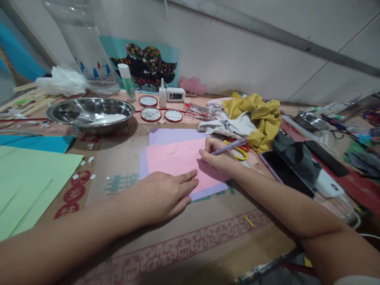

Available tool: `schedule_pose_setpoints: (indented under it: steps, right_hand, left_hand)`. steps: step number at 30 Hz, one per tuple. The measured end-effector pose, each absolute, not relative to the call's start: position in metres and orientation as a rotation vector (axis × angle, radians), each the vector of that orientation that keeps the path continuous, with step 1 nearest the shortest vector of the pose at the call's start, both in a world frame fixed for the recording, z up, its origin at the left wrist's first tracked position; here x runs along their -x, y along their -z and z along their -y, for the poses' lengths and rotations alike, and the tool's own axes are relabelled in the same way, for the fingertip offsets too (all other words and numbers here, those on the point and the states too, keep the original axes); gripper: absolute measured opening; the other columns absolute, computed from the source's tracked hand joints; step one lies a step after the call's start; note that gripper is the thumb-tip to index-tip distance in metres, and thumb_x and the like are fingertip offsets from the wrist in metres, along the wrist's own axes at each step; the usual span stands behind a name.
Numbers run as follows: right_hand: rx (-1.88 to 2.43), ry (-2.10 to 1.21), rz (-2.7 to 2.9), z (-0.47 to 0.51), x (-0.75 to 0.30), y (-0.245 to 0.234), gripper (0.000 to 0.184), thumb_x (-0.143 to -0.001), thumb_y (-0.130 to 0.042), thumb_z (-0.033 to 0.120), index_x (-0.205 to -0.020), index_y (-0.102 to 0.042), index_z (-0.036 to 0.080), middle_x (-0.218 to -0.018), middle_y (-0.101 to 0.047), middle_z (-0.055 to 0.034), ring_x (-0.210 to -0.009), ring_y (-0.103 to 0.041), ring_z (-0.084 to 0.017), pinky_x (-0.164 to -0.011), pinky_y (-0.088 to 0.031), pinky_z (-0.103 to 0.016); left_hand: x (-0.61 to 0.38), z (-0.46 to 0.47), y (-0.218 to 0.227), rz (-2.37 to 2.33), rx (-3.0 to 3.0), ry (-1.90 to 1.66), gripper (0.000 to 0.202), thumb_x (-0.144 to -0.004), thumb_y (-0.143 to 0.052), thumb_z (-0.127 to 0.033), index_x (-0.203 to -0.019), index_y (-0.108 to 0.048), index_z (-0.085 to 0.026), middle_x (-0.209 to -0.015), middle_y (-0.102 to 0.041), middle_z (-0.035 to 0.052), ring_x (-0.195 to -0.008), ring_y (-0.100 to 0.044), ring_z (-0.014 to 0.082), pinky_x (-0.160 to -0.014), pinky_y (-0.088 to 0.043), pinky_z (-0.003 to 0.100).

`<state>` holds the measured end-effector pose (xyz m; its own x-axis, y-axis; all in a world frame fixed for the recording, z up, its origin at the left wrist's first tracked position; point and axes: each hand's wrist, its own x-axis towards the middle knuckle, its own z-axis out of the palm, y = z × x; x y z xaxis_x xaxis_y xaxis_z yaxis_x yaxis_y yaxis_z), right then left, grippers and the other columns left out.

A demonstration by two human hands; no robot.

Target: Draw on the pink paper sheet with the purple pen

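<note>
A few faint curves have been drawn on the pink sheet (178, 156); most of it is left unmarked, as far as can be seen. It's laid on lavender paper (175, 134), held down by the left hand (166, 194), fingers loose and gripping nothing. A pen (230, 146) is pinched in the right hand (219, 157). Counted: one pink sheet, one pen, three red-rimmed dishes (151, 114) (beads, apparently), one phone (286, 174).

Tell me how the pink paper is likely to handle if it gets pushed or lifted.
The pink paper is probably light and rather floppy, being a thin, flat sheet. Pushed, it might slide over the purple paper, since it lies askew on top. The left hand on it would likely resist that.
</note>
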<state>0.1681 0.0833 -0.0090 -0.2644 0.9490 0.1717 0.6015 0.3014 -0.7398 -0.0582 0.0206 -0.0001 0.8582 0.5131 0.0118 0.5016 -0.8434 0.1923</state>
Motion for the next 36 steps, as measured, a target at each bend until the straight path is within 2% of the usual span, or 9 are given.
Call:
schedule_pose_setpoints:
  steps: [10,21,30,36]
  right_hand:
    - [1.340,-0.821,1.999,-0.0805,-0.1669,0.0145,0.029,-0.082,-0.061,0.031,-0.065,-0.039,0.023,-0.055,-0.043,0.0060,-0.052,-0.039,-0.010,-0.052,-0.028,-0.025]
    - [1.356,-0.876,1.976,-0.0786,-0.1642,0.0118,0.028,-0.082,-0.060,0.031,-0.066,-0.038,0.023,-0.055,-0.043,0.0063,-0.052,-0.039,-0.010,-0.052,-0.028,-0.024]
    - [1.351,-0.688,2.055,-0.0819,-0.1656,0.0144,0.027,-0.078,-0.057,0.023,-0.062,-0.035,0.023,-0.057,-0.039,0.0064,-0.053,-0.036,-0.010,-0.052,-0.027,-0.026]
    - [1.338,-0.657,2.074,-0.0831,-0.1664,0.0152,0.027,-0.077,-0.056,0.021,-0.061,-0.033,0.023,-0.058,-0.038,0.0057,-0.054,-0.037,-0.011,-0.053,-0.028,-0.026]
  left_hand:
    - [0.0587,-0.0198,0.0001,-0.793,-2.835,-0.099,0.045,-0.099,-0.040,-0.033,-0.141,-0.051,-0.020,-0.150,-0.052,0.0104,-0.102,-0.072,0.0253,-0.080,-0.061,0.039]
    - [0.0572,-0.0177,-0.0021,-0.806,-2.843,-0.062,0.047,-0.099,-0.040,-0.032,-0.143,-0.050,-0.018,-0.153,-0.047,0.0133,-0.101,-0.073,0.0275,-0.080,-0.061,0.042]
    - [0.0566,-0.0181,-0.0013,-0.809,-2.869,-0.036,0.047,-0.100,-0.039,-0.033,-0.143,-0.051,-0.018,-0.154,-0.046,0.0116,-0.099,-0.073,0.0276,-0.078,-0.062,0.043]
    - [0.0567,-0.0183,-0.0024,-0.809,-2.868,-0.041,0.046,-0.100,-0.038,-0.033,-0.143,-0.050,-0.019,-0.154,-0.046,0.0110,-0.100,-0.073,0.0253,-0.079,-0.061,0.039]
